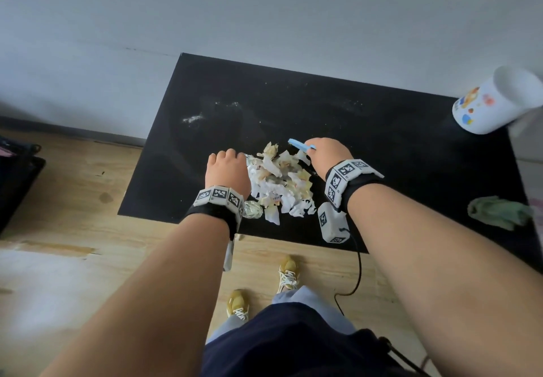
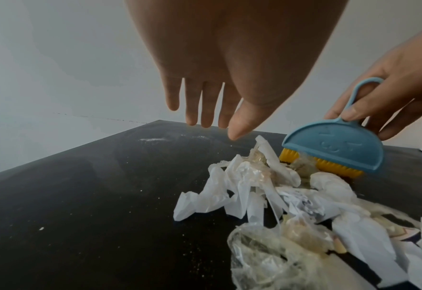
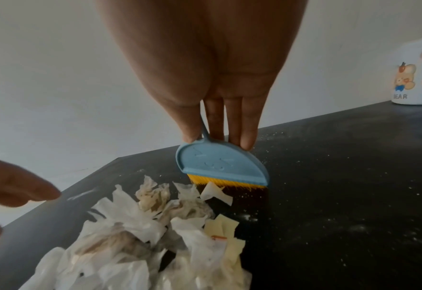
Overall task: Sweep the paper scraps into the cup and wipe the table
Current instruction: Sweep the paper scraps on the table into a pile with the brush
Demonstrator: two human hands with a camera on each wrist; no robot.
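A black, matte, rectangular table (image 1: 205, 130) stands against a pale grey wall, its surface dusted with fine white crumbs and a few whitish smears toward the far left. Near the front edge, about mid-width, lies a loose heap of torn white and yellowish paper scraps (image 1: 279, 180), with a crumpled piece of clear plastic wrap (image 1: 252, 209) at its near-left side. The yellow bristles of a small blue plastic hand brush (image 3: 222, 166) touch the table at the far side of the heap. A white cup printed with cartoon bears (image 1: 493, 100) stands at the far right corner. A crumpled pale green cloth (image 1: 499, 212) lies near the right edge, well apart from the heap.
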